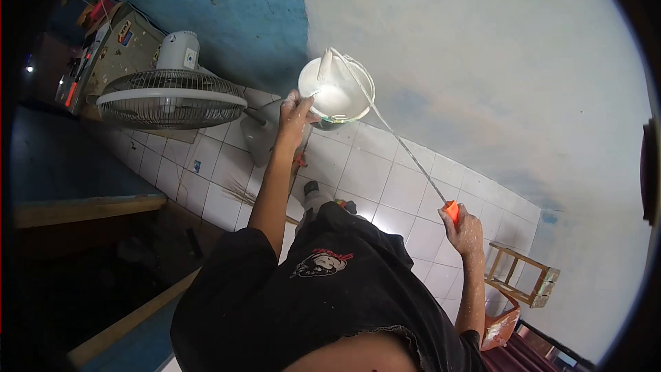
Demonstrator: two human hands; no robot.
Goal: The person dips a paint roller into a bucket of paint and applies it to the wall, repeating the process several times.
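My left hand [296, 116] is closed on the near left rim of a white paint bucket [357, 109], which holds white paint. My right hand [465, 230] grips the orange handle [452, 211] of a paint roller, out to the right. From the handle a long thin metal rod [406, 149] runs up and left to the bucket. The roller head [328, 67], coated in white, rests at the bucket's far side, partly inside the opening. White specks dot both hands.
A standing fan [172, 100] is at the left, beside a cluttered grey surface [131, 55]. The wall is blue [255, 14] and pale grey [468, 48]. A wooden stool [516, 275] and an orange-brown container [501, 324] stand lower right on white floor tiles [372, 172].
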